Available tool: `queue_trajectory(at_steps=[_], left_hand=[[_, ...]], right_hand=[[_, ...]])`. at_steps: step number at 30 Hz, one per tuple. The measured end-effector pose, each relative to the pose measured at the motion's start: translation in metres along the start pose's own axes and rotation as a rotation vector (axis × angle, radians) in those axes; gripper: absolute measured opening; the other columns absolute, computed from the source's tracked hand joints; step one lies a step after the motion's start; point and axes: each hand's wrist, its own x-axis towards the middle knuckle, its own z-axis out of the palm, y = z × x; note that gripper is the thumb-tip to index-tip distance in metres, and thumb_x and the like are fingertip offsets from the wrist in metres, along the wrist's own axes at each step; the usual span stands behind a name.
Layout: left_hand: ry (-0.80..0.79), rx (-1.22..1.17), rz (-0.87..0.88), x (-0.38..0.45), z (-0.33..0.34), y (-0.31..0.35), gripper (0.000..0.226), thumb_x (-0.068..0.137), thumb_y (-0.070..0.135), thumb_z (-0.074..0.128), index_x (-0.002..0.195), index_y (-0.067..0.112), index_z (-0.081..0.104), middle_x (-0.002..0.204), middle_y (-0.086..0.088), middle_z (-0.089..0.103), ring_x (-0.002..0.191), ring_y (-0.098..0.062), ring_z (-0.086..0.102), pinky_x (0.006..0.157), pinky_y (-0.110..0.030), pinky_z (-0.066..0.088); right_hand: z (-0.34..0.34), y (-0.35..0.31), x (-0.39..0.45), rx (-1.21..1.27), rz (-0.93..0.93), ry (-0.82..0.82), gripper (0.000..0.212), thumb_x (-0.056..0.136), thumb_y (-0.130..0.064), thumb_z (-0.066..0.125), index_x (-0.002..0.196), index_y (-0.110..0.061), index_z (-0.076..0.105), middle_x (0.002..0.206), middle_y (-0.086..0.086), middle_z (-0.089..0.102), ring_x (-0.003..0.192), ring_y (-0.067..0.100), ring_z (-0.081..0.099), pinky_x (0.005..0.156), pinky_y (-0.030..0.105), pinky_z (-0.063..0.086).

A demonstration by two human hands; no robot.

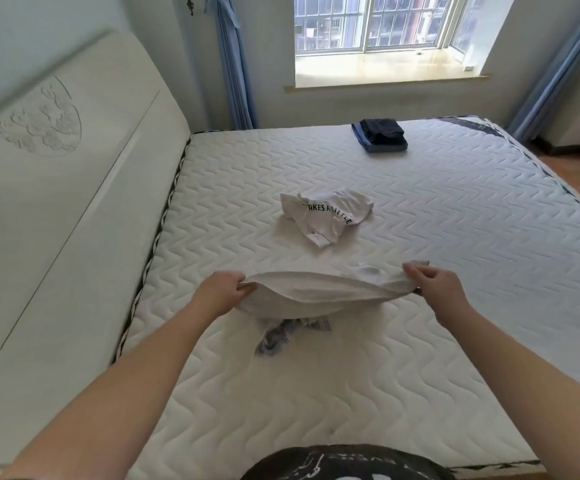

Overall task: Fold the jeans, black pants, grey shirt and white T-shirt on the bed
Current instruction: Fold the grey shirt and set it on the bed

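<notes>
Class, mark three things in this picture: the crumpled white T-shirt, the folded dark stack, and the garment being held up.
white T-shirt point(326, 213), head view, on its printed lettering.
folded dark stack point(380, 135), head view, on the top black layer.
held grey shirt point(319, 294), head view, on the sagging middle.

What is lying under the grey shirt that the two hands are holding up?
Under the grey shirt, a crumpled blue-grey patterned cloth lies on the mattress. The shirt covers its upper part, so its full shape stays hidden.
</notes>
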Motion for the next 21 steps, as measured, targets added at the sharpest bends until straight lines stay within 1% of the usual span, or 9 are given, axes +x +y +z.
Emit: queue_trajectory(at_steps=[2, 5, 7, 9, 11, 12, 15, 17, 21], left_hand=[[-0.12, -0.014, -0.011, -0.012, 0.03, -0.007, 0.041, 0.088, 0.056, 0.06, 0.07, 0.022, 0.047, 0.076, -0.007, 0.059, 0.079, -0.027, 0.059, 0.059, -0.034, 0.032], [-0.317, -0.003, 0.032, -0.037, 0.064, -0.019, 0.04, 0.077, 0.051, 0.075, 0.095, 0.019, 0.059, 0.095, -0.005, 0.065, 0.092, -0.024, 0.061, 0.065, -0.031, 0.035], [-0.443, 0.081, 0.051, -0.053, 0.084, -0.029, 0.036, 0.076, 0.039, 0.079, 0.092, 0.02, 0.053, 0.101, -0.005, 0.061, 0.099, -0.025, 0.058, 0.068, -0.029, 0.034], [-0.514, 0.128, 0.037, -0.067, 0.1, -0.039, 0.02, 0.079, 0.024, 0.071, 0.09, 0.02, 0.054, 0.104, -0.008, 0.061, 0.102, -0.027, 0.058, 0.071, -0.03, 0.036], [-0.516, 0.12, -0.004, -0.077, 0.113, -0.045, 0.014, 0.08, 0.013, 0.061, 0.093, 0.01, 0.063, 0.107, -0.013, 0.062, 0.102, -0.03, 0.059, 0.077, -0.033, 0.042], [-0.49, 0.089, -0.035, -0.082, 0.119, -0.049, 0.017, 0.079, 0.01, 0.058, 0.094, 0.007, 0.065, 0.106, -0.015, 0.063, 0.1, -0.03, 0.059, 0.079, -0.035, 0.044], [-0.373, -0.024, -0.159, -0.093, 0.131, -0.053, 0.018, 0.076, 0.007, 0.06, 0.091, 0.004, 0.069, 0.098, -0.019, 0.062, 0.096, -0.03, 0.058, 0.077, -0.035, 0.043], [-0.288, -0.114, -0.259, -0.1, 0.139, -0.053, 0.015, 0.078, 0.007, 0.064, 0.09, 0.005, 0.072, 0.094, -0.021, 0.062, 0.095, -0.026, 0.054, 0.075, -0.032, 0.039], [-0.199, -0.475, -0.517, -0.117, 0.157, -0.053, 0.016, 0.084, 0.005, 0.063, 0.095, 0.01, 0.073, 0.088, -0.015, 0.07, 0.082, -0.024, 0.06, 0.066, -0.027, 0.042]], right_hand=[[0.002, 0.035, -0.008, 0.03, 0.097, 0.074, 0.027, 0.086, -0.023, 0.074, 0.103, -0.003, 0.074, 0.095, 0.014, 0.073, 0.082, 0.024, 0.067, 0.086, 0.043, 0.056], [-0.001, 0.074, -0.02, -0.01, 0.199, 0.122, 0.025, 0.086, -0.008, 0.071, 0.11, -0.001, 0.071, 0.096, 0.018, 0.069, 0.084, 0.025, 0.062, 0.087, 0.044, 0.053], [-0.004, 0.09, -0.027, -0.073, 0.244, 0.119, 0.038, 0.085, -0.005, 0.071, 0.122, -0.004, 0.064, 0.09, 0.013, 0.061, 0.085, 0.028, 0.058, 0.087, 0.046, 0.054], [-0.006, 0.104, -0.034, -0.056, 0.309, 0.108, 0.056, 0.084, -0.002, 0.072, 0.136, -0.005, 0.051, 0.104, 0.014, 0.054, 0.097, 0.032, 0.058, 0.09, 0.048, 0.054], [-0.005, 0.117, -0.039, 0.013, 0.397, 0.091, 0.061, 0.084, 0.002, 0.071, 0.139, 0.001, 0.045, 0.114, 0.015, 0.054, 0.103, 0.033, 0.059, 0.084, 0.041, 0.055], [-0.003, 0.122, -0.042, 0.031, 0.438, 0.071, 0.051, 0.084, 0.003, 0.071, 0.131, 0.006, 0.05, 0.113, 0.017, 0.057, 0.097, 0.032, 0.061, 0.073, 0.033, 0.057], [0.004, 0.136, -0.05, 0.022, 0.533, 0.029, 0.01, 0.084, 0.003, 0.07, 0.085, 0.007, 0.061, 0.094, 0.019, 0.062, 0.073, 0.025, 0.061, 0.046, 0.019, 0.053], [0.01, 0.143, -0.055, 0.064, 0.575, 0.018, 0.009, 0.086, 0.005, 0.066, 0.079, 0.003, 0.061, 0.089, 0.017, 0.064, 0.071, 0.024, 0.062, 0.049, 0.021, 0.055], [0.022, 0.154, -0.064, 0.11, 0.659, -0.038, 0.011, 0.09, 0.005, 0.06, 0.101, 0.005, 0.06, 0.092, 0.017, 0.064, 0.078, 0.027, 0.065, 0.077, 0.035, 0.054]])
